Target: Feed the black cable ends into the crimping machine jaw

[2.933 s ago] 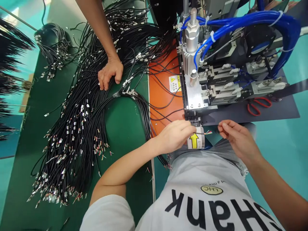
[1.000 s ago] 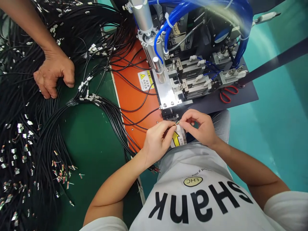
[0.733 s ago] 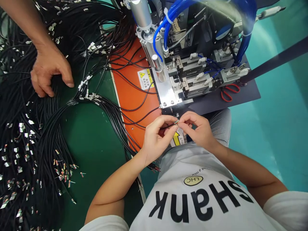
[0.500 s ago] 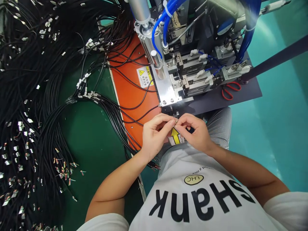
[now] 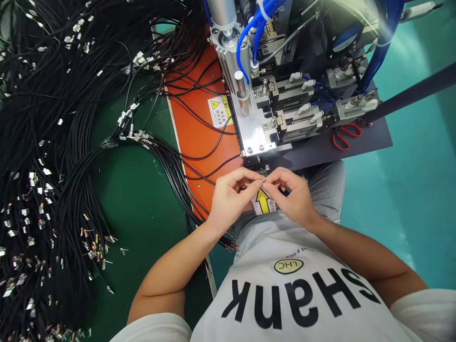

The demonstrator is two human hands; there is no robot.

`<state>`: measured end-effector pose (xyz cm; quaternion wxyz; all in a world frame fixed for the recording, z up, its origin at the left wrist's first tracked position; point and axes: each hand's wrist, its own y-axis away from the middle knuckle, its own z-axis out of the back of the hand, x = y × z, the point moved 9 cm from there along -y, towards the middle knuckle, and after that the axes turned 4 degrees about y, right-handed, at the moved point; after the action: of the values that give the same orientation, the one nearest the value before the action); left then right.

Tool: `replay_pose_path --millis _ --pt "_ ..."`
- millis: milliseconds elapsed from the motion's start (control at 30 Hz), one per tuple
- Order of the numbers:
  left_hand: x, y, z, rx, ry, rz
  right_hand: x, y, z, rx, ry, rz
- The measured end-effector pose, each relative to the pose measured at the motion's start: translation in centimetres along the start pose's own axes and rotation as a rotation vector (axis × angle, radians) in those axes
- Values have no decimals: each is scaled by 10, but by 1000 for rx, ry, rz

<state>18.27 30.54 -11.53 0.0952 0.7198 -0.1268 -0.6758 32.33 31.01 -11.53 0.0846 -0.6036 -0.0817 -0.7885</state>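
My left hand [image 5: 231,197] is closed in a pinch, thumb against forefinger, in front of the machine. Facing it, my right hand [image 5: 290,195] pinches too, and the fingertips of both hands nearly meet. Between them shows a small, thin bit of wire end [image 5: 264,180], mostly covered by the fingers. A black cable [image 5: 201,177] runs over the orange base toward my left hand; whether it joins the wire end is hidden. Just beyond the fingertips is the machine's metal head [image 5: 254,137]. Below the hands lies a label with a yellow arrow [image 5: 262,202].
Left, a green table [image 5: 131,204] bears a large heap of black cables [image 5: 71,118] with metal connectors and coloured wire ends. Blue air hoses [image 5: 245,42] hang over the machine. Red-handled scissors [image 5: 344,137] lie on the dark plate at right. The orange base [image 5: 185,111] has a warning label.
The view has shifted slightly, so the machine sits further right. My fingertips have drawn a little closer together around the small wire end. Both hands keep their pinch.
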Motion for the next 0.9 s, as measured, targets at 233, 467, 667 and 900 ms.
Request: replay_pose_path --millis 233,467,667,900 --pt "-2 0 1 -7 44 -7 0 0 -3 27 -54 -21" --pt "4 2 2 -48 35 19 -2 0 -5 41 -79 -50" --pt "-6 3 3 -94 16 -104 4 0 -9 31 -58 -16" --pt "7 5 -1 -73 53 64 -5 -2 -1 58 4 -63"
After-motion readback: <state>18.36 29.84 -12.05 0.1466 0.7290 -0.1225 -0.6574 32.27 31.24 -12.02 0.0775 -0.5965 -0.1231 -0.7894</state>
